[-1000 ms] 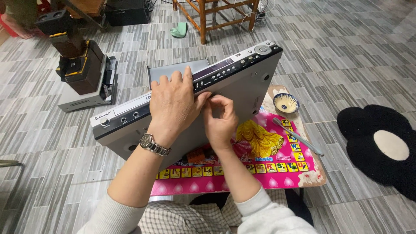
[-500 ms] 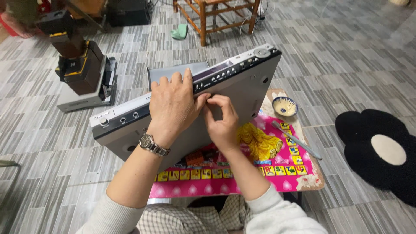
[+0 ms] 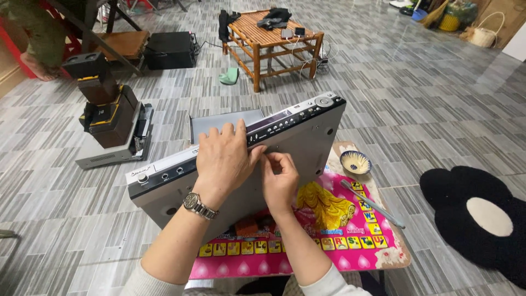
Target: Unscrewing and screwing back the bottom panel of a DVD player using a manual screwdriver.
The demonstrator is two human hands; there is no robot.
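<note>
silver metal fills the middle of the frame: a flat disc player stands tilted on its long edge, its underside turned toward me, its front panel of buttons running from lower left up to upper right. my left hand comes in from the bottom of the frame, forearm angled up, wrist bent, palm laid over the top edge with the fingers spread and curled across the panel, gripping the casing; a metal wristwatch sits on that wrist. my right hand rises just beside it, knuckles toward me, fingertips pinched together against the underside near the top edge. i cannot tell whether they hold anything small. the player rests on a pink picture mat on a small board in the lower centre. right of the player, on the board's corner, sits a small patterned bowl, and a slim grey tool lies across the mat. a black flower-shaped rug lies at the right edge.
</note>
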